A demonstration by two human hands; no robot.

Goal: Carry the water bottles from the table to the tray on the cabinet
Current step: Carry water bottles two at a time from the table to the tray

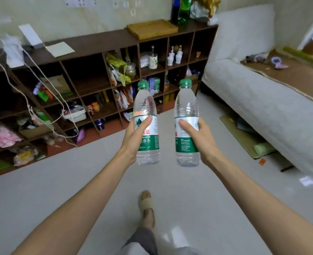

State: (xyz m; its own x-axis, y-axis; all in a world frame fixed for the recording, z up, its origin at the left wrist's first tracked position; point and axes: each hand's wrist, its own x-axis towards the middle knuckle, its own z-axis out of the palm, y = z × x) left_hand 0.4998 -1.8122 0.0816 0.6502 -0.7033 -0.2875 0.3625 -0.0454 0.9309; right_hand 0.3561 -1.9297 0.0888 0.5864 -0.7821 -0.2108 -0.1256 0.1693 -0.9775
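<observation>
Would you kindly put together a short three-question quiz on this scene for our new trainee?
1. True or false: each hand holds one bottle.
2. What colour are the bottle caps?
3. The tray is: A) holding bottles, B) bare on top of the cabinet, C) on the floor.

Key:
1. True: the left hand grips the left bottle, the right hand the right bottle.
2. Green.
3. B: the tray sits on the cabinet with nothing on it.

Green caps and green-and-white labels are being shown on both clear water bottles [147,124] [186,124]; a tan wooden tray [152,29] is being displayed on the dark brown cabinet [96,43].
</observation>
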